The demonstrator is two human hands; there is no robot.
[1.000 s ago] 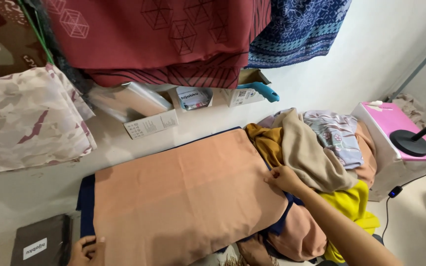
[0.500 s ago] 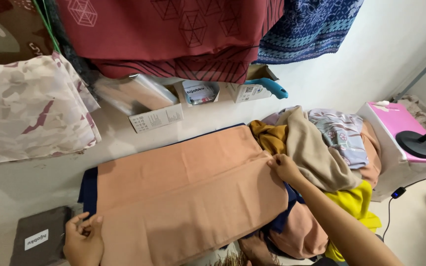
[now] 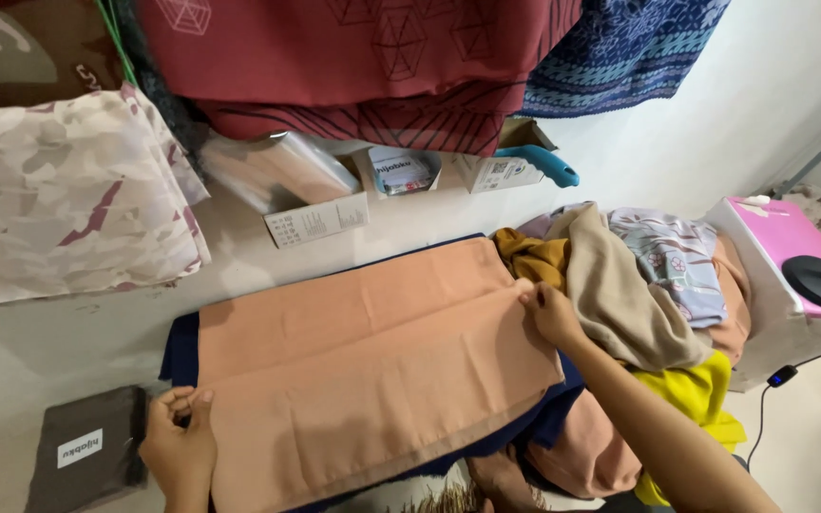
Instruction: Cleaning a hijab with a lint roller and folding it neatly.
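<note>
2 hands are at work on 1 peach cloth (image 3: pixel 372 370). Around it lie 1 dark navy cloth (image 3: pixel 181 350), 1 heap of clothes (image 3: pixel 639 304), 3 cardboard boxes and 1 dark grey packet (image 3: pixel 87 456).

The peach cloth is plain and matte, spread flat between the hands, with a long fold line running across it from one hand toward the other. The navy cloth lies beneath it, showing as a border beyond the left hand and under the right wrist.

The left hand (image 3: pixel 178 451) is closed on the cloth's near-left corner, fingers pinching the edge. The right hand (image 3: pixel 551 313) pinches the folded edge at the far-right end.

Just left of the left hand lies the grey packet with a white label. Just beyond the right hand the heap of clothes, mustard, beige, floral grey and yellow, crowds the cloth's end and touches it. Further past the hands stand an open box (image 3: pixel 311 204) holding clear plastic-wrapped packs, and 2 smaller boxes (image 3: pixel 448 171) under hanging red cloth (image 3: pixel 363 57).
</note>
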